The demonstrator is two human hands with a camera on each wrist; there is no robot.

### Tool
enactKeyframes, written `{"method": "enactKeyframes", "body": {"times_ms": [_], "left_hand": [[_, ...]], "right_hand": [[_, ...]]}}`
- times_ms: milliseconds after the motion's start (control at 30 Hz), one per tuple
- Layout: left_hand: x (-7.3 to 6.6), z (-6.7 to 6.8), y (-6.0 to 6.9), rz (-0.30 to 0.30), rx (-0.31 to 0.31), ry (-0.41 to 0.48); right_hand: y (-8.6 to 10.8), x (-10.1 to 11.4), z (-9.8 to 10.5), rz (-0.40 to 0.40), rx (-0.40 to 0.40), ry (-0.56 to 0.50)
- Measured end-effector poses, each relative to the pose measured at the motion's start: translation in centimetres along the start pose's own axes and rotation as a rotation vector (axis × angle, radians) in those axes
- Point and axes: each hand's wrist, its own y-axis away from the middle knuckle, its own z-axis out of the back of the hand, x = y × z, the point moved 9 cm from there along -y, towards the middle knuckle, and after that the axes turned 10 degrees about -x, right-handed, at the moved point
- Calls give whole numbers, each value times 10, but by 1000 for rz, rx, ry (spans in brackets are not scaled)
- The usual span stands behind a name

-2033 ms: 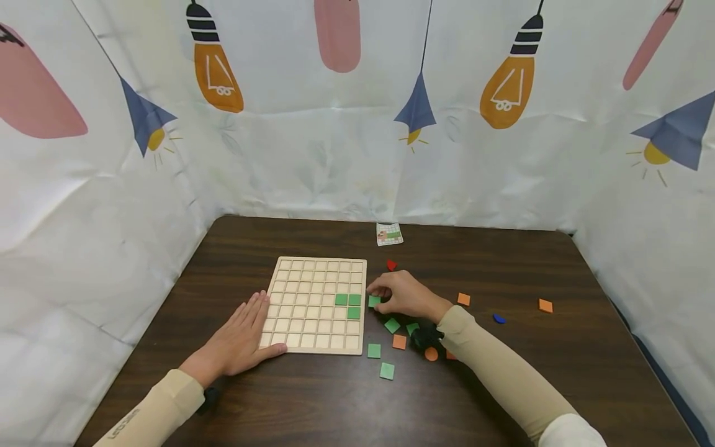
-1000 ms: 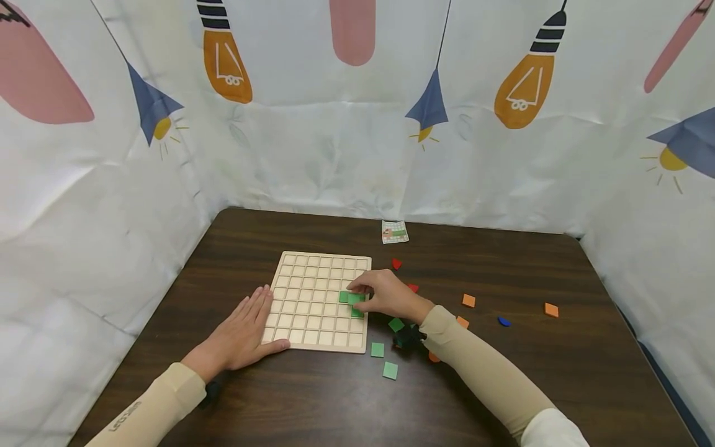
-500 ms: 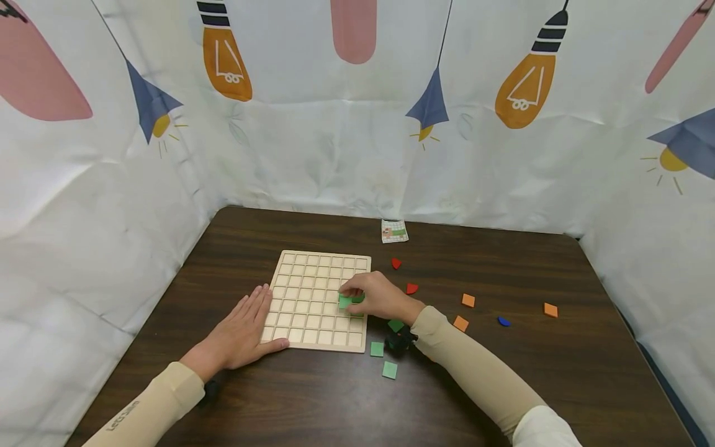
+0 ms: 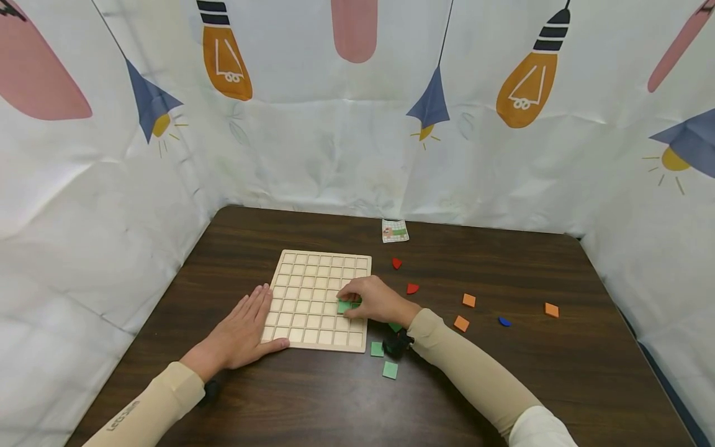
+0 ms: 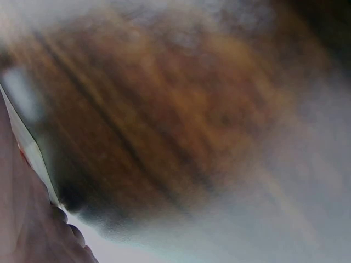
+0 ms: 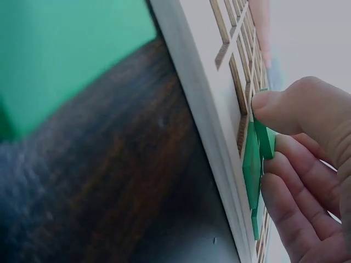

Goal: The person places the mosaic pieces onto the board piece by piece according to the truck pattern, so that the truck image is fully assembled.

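A light wooden grid board lies on the dark table. My left hand rests flat along its left edge, fingers straight and thumb at the front corner. In the left wrist view only part of the left hand shows beside a blurred tabletop. Over the board's right half, my right hand pinches a green square tile between thumb and fingers. The right wrist view shows that held tile tilted against the grid, close by another green tile in the board. The right hand partly hides the green tiles there.
Loose green tiles lie right of the board, some behind my right wrist. Farther right are orange squares and a blue piece. Two red pieces and a small patterned card lie toward the back.
My right hand has moved left from beside the board's right edge, bringing a green tile over the grid. The left hand has stayed at the board's left edge.
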Motion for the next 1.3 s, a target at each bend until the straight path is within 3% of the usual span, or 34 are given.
{"method": "enactKeyframes", "body": {"times_ms": [467,767,1067,1300], "left_hand": [[-1,2,0,-4,-4,1],[-2,0,1,-22,-69,53],[0,-3,2,2,0,5],[1,-1,1,0,-1,-3]], "right_hand": [[0,6,1,-15,31,22],[0,6,-1,-16,43,29],[0,8,0,8,37,36],[0,7,0,15,28,36]]}}
